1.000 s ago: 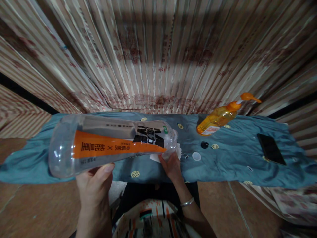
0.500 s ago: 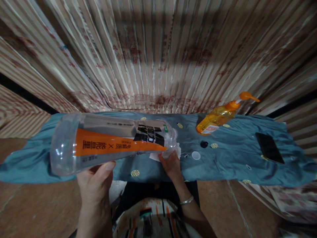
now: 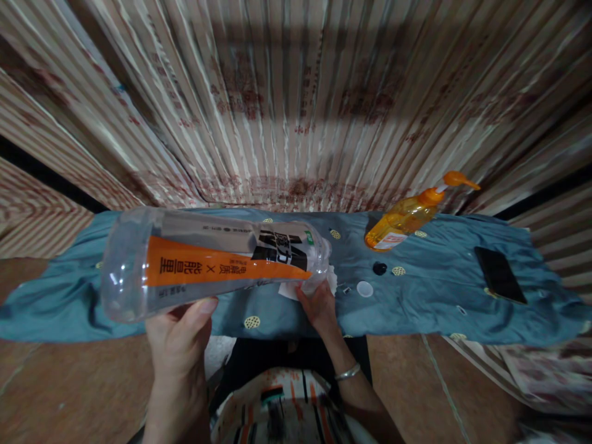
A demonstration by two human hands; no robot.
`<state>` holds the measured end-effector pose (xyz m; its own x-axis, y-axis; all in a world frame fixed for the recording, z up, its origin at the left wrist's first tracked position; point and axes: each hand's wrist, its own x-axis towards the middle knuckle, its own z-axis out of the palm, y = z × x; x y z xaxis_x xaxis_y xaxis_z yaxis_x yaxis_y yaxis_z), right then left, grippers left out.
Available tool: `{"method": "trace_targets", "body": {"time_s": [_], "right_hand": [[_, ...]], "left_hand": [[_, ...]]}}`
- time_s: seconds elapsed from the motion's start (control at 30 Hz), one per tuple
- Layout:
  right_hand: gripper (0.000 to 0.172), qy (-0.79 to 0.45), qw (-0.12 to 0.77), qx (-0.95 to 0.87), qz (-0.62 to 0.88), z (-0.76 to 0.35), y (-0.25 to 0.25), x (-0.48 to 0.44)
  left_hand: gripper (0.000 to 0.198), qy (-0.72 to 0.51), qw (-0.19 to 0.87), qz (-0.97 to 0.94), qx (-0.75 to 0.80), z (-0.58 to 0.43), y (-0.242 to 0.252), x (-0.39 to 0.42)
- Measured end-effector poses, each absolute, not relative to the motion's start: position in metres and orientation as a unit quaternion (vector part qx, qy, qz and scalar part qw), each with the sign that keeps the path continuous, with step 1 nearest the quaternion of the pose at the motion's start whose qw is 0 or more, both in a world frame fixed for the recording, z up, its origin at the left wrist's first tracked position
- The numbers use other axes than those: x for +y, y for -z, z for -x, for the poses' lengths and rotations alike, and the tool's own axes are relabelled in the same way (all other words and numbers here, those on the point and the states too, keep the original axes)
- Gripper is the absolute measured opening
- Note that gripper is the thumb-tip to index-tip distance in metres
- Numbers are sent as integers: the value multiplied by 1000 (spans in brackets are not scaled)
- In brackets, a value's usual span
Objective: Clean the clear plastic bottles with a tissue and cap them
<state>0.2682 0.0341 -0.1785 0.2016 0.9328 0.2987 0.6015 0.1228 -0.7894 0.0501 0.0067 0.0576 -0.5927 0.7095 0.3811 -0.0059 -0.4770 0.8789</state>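
Observation:
A large clear plastic bottle (image 3: 222,253) with an orange and black label lies sideways in the air above the table, its base to the left and its neck to the right. My left hand (image 3: 182,327) grips it from below near the base, thumb along the near side. At the neck, my right hand (image 3: 320,303) has its fingers closed on the bottle, partly hidden by it. A white tissue (image 3: 289,291) shows beneath the neck, next to my right hand; whether the fingers touch it I cannot tell.
Right of the hands, the blue cloth (image 3: 430,296) on the table bears an orange pump bottle (image 3: 401,223), a small black cap (image 3: 380,268), a white disc (image 3: 365,289) and a black phone (image 3: 499,274). A striped curtain (image 3: 296,111) hangs behind.
The large bottle's base has shifted slightly right and up with my left hand. My right hand stays at the neck.

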Motion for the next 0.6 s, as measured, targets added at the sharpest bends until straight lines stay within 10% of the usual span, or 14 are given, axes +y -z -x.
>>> {"method": "trace_targets", "body": {"time_s": [0.6], "right_hand": [[64, -185, 430, -606, 643, -270, 185, 34]], "left_hand": [[54, -776, 235, -374, 450, -46, -49, 7]]}}
